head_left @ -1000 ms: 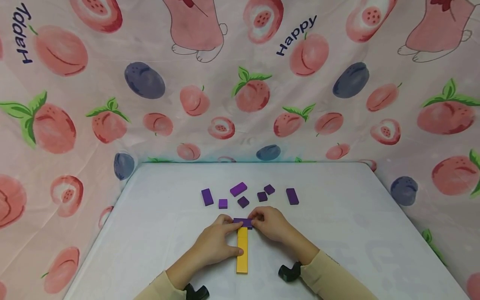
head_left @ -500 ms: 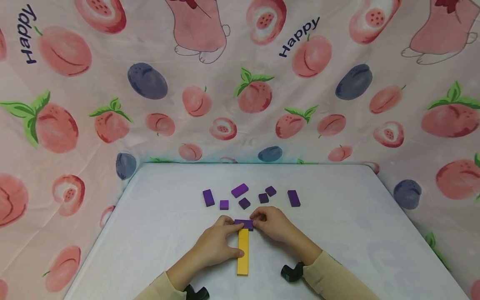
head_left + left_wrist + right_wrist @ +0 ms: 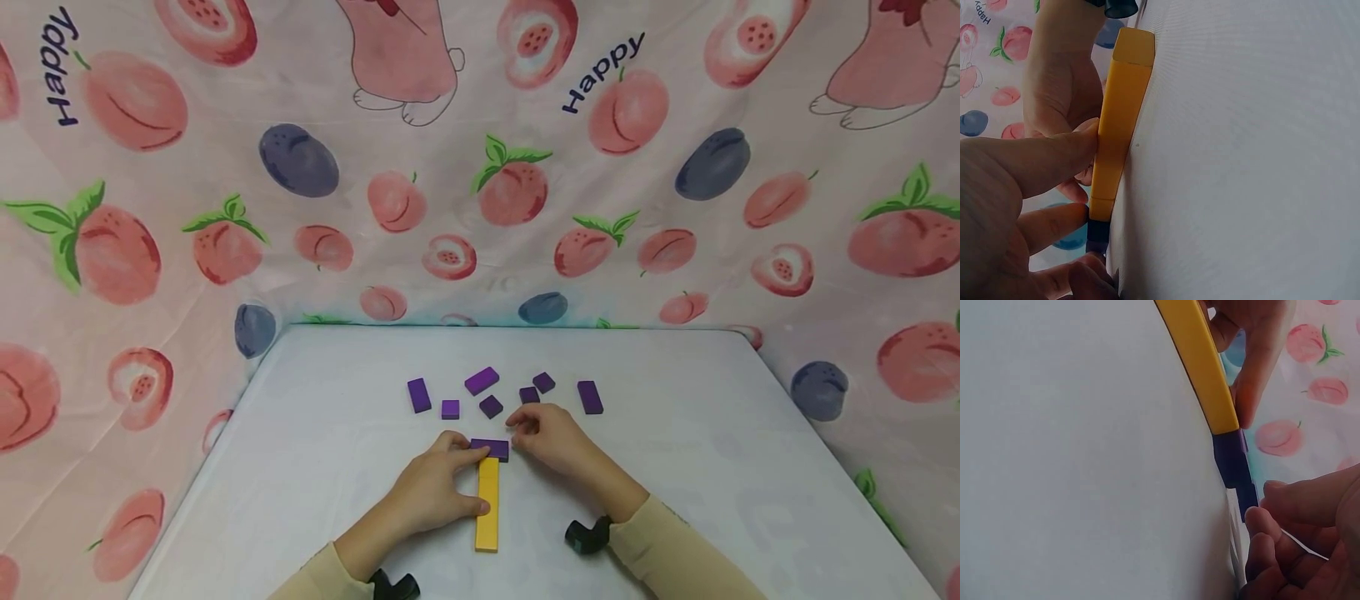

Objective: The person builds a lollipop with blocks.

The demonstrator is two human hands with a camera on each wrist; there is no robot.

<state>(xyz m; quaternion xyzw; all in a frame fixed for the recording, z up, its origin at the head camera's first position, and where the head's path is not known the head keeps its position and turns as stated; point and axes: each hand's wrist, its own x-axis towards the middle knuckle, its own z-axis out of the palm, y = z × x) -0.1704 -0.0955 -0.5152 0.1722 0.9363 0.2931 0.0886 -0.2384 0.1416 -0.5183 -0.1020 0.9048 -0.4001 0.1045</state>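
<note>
A yellow bar of joined blocks (image 3: 487, 529) lies lengthwise on the white table. A purple rectangular block (image 3: 501, 451) lies crosswise at its far end, forming a T. My left hand (image 3: 426, 487) rests over both, its thumb touching the yellow bar and its index finger pressing on the purple block. Other left fingers (image 3: 1054, 278) bend beside the purple block's left end. My right hand (image 3: 553, 437) hovers just beyond the purple block's right end, with nothing seen in its fingers. In the right wrist view, a dark block (image 3: 1247, 503) appears behind its thumb and fingertips.
Beyond the hands lie several loose purple blocks: oblong ones at the left (image 3: 419, 396), middle (image 3: 482, 381) and right (image 3: 590, 397), with small cubes such as this cube (image 3: 491, 407) between them. A fruit-print cloth (image 3: 450, 208) hangs behind the table (image 3: 337, 375).
My right hand has let go of the purple block's right end and moved slightly up and away toward the loose cubes. The left hand stays on the blocks.
</note>
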